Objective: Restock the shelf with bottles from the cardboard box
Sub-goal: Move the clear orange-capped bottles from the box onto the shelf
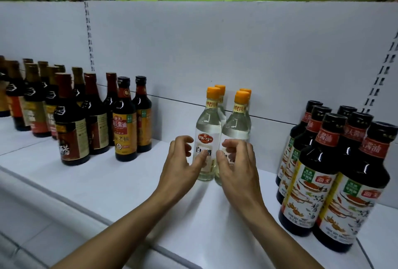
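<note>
While our left hand [183,162] and right hand [238,161] curl loose fingers round two clear orange-capped bottles [208,122] at twelve o'clock, grip uncertain, we judge placing underway, release next.

Person seen only as two arms, from the 6 o'clock edge upward. Left hand [183,162] bare, fingers [183,139] slim; nails too blurred to judge. Right hand [238,167] bare likewise. Left forearm [129,221] uncovered down to the 7 o'clock edge, right forearm [271,227] uncovered down to 5 o'clock. Both slender and smooth.
</note>
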Motion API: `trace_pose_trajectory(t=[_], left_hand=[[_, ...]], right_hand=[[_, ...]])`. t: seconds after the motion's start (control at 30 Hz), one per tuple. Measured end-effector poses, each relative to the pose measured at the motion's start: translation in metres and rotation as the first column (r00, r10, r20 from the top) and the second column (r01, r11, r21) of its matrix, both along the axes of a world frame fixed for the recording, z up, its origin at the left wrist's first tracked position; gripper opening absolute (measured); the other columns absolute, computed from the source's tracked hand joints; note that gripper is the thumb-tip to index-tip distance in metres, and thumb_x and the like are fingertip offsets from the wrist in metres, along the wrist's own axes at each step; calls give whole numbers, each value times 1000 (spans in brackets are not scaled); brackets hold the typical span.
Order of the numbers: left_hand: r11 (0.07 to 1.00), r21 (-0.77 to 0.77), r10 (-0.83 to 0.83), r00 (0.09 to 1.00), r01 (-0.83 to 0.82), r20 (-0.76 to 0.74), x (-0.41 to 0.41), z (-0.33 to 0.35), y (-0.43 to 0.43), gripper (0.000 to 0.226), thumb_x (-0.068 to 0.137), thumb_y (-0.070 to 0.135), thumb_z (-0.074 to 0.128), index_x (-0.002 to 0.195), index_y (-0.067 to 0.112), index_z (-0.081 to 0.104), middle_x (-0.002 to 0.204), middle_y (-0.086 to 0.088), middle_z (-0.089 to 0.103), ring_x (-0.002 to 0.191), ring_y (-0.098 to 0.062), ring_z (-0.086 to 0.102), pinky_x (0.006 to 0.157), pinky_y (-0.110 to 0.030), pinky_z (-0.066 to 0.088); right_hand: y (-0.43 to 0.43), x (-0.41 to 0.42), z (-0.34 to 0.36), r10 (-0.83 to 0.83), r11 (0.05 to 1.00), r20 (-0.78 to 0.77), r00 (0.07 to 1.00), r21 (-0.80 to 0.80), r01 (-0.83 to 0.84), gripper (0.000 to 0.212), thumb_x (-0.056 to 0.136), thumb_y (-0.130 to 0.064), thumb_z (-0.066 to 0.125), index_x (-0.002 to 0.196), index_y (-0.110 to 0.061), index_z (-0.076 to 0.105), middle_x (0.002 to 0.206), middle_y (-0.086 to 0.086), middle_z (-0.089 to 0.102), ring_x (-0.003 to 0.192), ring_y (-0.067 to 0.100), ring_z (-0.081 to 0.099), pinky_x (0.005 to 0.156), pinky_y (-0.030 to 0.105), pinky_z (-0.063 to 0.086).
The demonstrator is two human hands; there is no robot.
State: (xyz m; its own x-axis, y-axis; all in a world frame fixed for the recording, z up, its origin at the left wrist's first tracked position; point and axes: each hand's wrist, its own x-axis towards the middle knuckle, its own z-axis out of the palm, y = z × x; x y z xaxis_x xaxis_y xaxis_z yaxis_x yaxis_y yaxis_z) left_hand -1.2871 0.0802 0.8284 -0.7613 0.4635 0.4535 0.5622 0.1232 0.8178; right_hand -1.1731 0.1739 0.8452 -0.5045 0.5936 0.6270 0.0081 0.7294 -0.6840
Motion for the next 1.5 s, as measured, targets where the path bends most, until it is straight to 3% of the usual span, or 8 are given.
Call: trace_pose_trajectory(t=[0.23, 0.47, 0.8, 0.9, 1.0, 1.13, 1.3, 1.5], left_hand=[[986, 140, 95, 995, -95, 4, 17, 16, -50, 22, 99, 36, 64, 119, 30, 58, 115, 10, 65, 104, -3, 64, 71, -7, 48], [938, 166, 303, 952, -306, 40, 18, 11, -136, 15, 98, 32, 66, 111, 33, 58, 106, 13, 67, 96, 5, 63, 73, -11, 49], [803, 92, 578, 807, -589, 118, 46, -29, -291, 32, 98, 35, 65, 128, 31, 54, 119, 11, 61, 108, -1, 60, 79, -12, 50], [755, 60, 640, 753, -653, 150, 62, -45, -330, 34, 97, 33, 67, 128, 31, 54, 120, 8, 60, 111, -7, 60, 84, -20, 51], [700, 13, 699, 689, -714, 191, 86, -67, -387, 36, 96, 30, 68, 129, 30, 54, 119, 4, 60, 111, -10, 60, 80, -16, 50], [641, -60, 755, 613, -765, 233, 113, -98, -441, 34, 96, 31, 68, 126, 34, 52, 120, 5, 60, 112, -11, 60, 83, -20, 50], [580, -139, 795, 519, -803, 316, 141, -147, -478, 38, 97, 34, 67, 133, 31, 52, 119, 8, 60, 112, -9, 60, 83, -20, 51], [510, -234, 819, 385, -828, 425, 164, -221, -495, 39, 97, 34, 67, 133, 31, 52, 116, 9, 61, 110, -9, 60, 82, -20, 51]], right_hand=[[-39, -24, 30, 305, 952, 88, 948, -20, -304, 15, 100, -27, 60, 112, -36, 57, 117, -11, 61, 108, 8, 60, 95, 36, 54], [-103, -48, 26, 555, 832, 126, 822, -96, -547, 15, 100, -30, 61, 115, -30, 62, 112, -16, 66, 104, -3, 61, 86, 23, 51], [-231, -78, -18, 845, 530, 208, 493, -205, -823, 18, 100, -33, 62, 117, -33, 62, 111, -20, 67, 99, -9, 61, 76, 8, 49], [-265, -78, -38, 877, 466, 249, 412, -229, -855, 21, 99, -35, 63, 120, -32, 62, 113, -18, 67, 99, -8, 63, 78, 11, 51], [-318, -72, -65, 911, 375, 289, 294, -285, -882, 22, 99, -33, 65, 120, -31, 62, 112, -16, 68, 93, -4, 65, 70, 17, 55], [-372, -59, -101, 922, 293, 346, 174, -331, -897, 25, 98, -34, 65, 123, -32, 62, 112, -14, 69, 99, 2, 67, 85, 26, 56], [-422, -46, -149, 918, 227, 390, 67, -379, -897, 31, 98, -31, 65, 129, -28, 61, 117, -14, 66, 105, 0, 63, 90, 22, 53], [-447, -47, -221, 875, 170, 477, -82, -460, -871, 29, 99, -33, 64, 127, -33, 58, 116, -17, 65, 106, -4, 62, 95, 27, 53]])
